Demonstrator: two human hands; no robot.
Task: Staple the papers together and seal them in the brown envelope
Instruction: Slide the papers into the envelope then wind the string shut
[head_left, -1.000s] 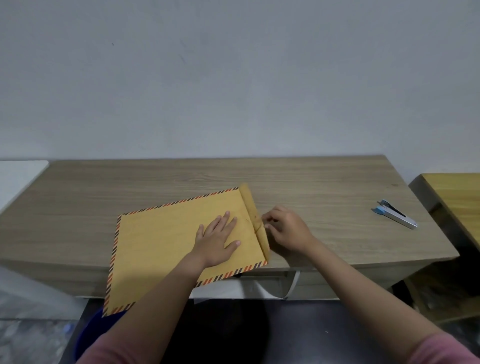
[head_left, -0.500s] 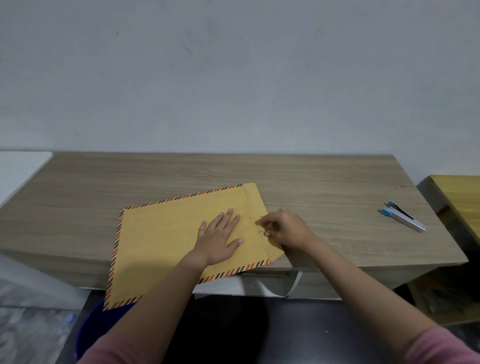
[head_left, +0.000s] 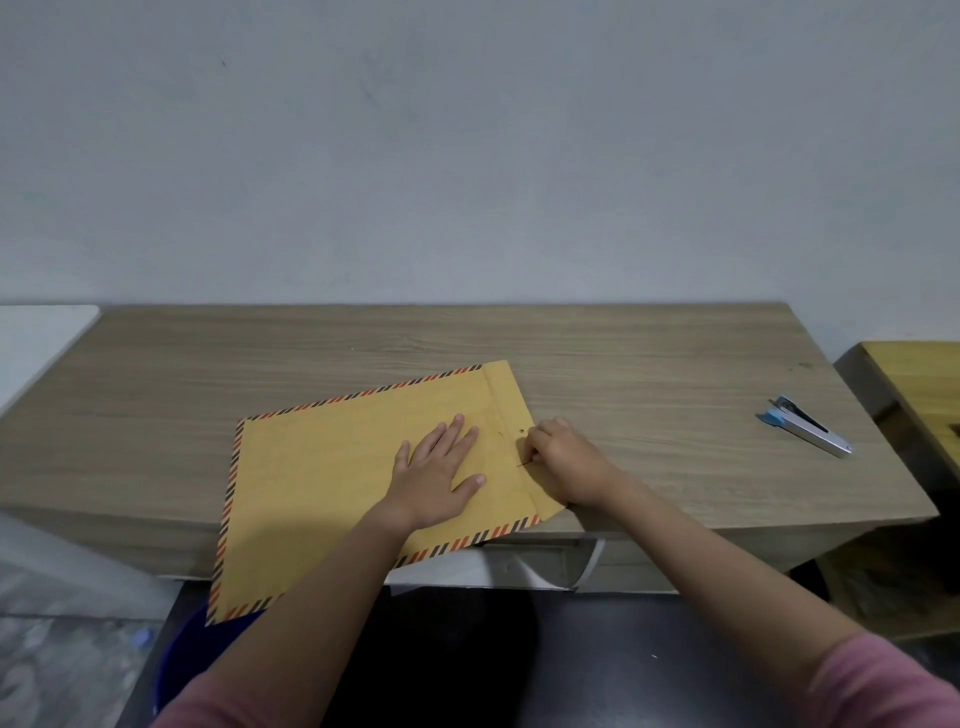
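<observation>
While the left hand pressed flat on the brown envelope, the right hand pinched its thin closure string.

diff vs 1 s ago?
The brown envelope's flap, upright a second ago, now lies unfolded flat on the desk. The right hand pinches something thin at it. The left hand stays pressed flat on the envelope; the stapler is untouched.

Envelope flap now folded flat; right hand pinching string.
</observation>
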